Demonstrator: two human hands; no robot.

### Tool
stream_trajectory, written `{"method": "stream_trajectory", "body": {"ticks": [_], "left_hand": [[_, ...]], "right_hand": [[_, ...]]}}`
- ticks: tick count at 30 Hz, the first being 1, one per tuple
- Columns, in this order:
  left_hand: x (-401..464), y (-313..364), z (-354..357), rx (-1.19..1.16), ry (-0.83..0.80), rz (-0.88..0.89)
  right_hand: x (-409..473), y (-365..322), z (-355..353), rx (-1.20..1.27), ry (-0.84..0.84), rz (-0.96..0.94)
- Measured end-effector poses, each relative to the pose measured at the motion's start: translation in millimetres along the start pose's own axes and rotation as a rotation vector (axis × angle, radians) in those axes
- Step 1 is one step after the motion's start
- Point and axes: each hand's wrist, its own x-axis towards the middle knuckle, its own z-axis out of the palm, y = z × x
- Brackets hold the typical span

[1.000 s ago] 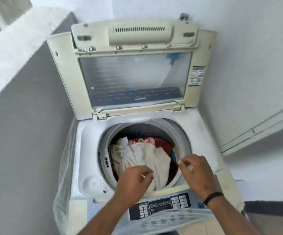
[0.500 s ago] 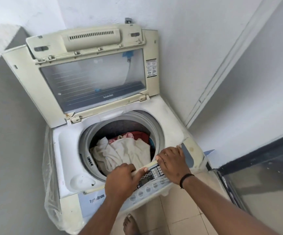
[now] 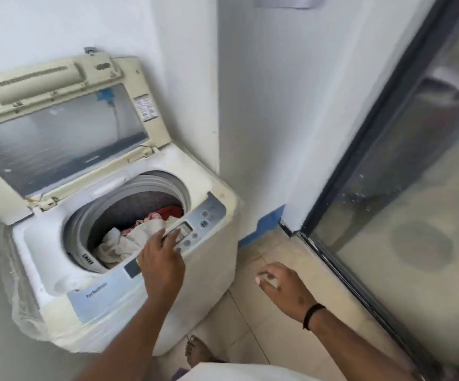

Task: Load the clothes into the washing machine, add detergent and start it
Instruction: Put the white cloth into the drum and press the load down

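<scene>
A cream top-loading washing machine [image 3: 209, 268] stands at the left with its lid [image 3: 58, 138] raised against the wall. Inside the drum lie clothes [image 3: 129, 237], white cloth in front and red cloth [image 3: 172, 211] behind. My left hand [image 3: 162, 262] hovers over the front control panel [image 3: 198, 224] with its fingers spread, holding nothing. My right hand [image 3: 283, 287] hangs in the air to the right of the machine, above the tiled floor, fingers loosely bent and holding nothing. No detergent is in view.
A white wall corner [image 3: 217, 133] stands right behind the machine. A dark-framed glass door [image 3: 387, 188] runs along the right side. Beige floor tiles [image 3: 277, 339] lie between machine and door, and my bare foot [image 3: 198, 353] stands by the machine's base. Clear plastic wrap [image 3: 17, 312] hangs on its left side.
Both hands have left the drum's front rim. My right hand swung out to the right of the machine, and my view turned right, bringing the glass door in.
</scene>
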Motion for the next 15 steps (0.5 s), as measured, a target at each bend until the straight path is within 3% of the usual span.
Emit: {"method": "stream_trajectory", "body": {"ticks": [3, 10, 15], "left_hand": [[-72, 73, 14, -0.183, -0.102, 0.186], [-189, 206, 58, -0.389, -0.809, 0.552], [-238, 267, 72, -0.427, -1.066, 0.684]], "right_hand": [[-73, 48, -21, 0.081, 0.089, 0.165], [-224, 120, -54, 0.287, 0.444, 0.410], [-319, 154, -51, 0.434, 0.716, 0.585]]}}
